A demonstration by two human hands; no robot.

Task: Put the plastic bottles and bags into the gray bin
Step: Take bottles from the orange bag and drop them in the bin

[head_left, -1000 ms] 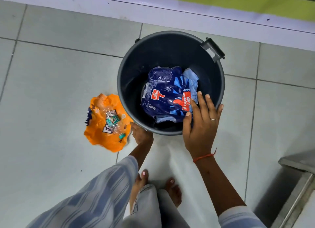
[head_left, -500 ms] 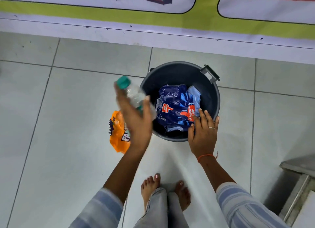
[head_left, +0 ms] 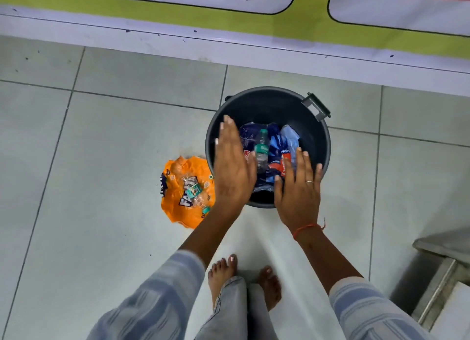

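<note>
The gray bin (head_left: 312, 133) stands on the tiled floor in front of me. Inside it lies a blue plastic bag (head_left: 276, 146) with a clear bottle (head_left: 262, 149), green-capped, resting on top. My left hand (head_left: 232, 167) hovers flat over the bin's left rim, fingers straight, holding nothing. Over the bin's near right rim my right hand (head_left: 297, 189) is spread with its fingers apart, also empty. An orange plastic bag (head_left: 178, 187) lies on the floor just left of the bin, and a crushed clear bottle (head_left: 197, 194) rests on it.
A wall with a white skirting and a green-and-white banner (head_left: 305, 22) runs behind the bin. A metal step or frame (head_left: 442, 268) sits at the lower right. My bare feet (head_left: 244, 276) stand on the tiles just before the bin.
My left hand lifted a green-capped bottle from the orange bag, carried it over the bin and let it go; the bottle now lies on the blue bag. The right hand stayed at the rim.
</note>
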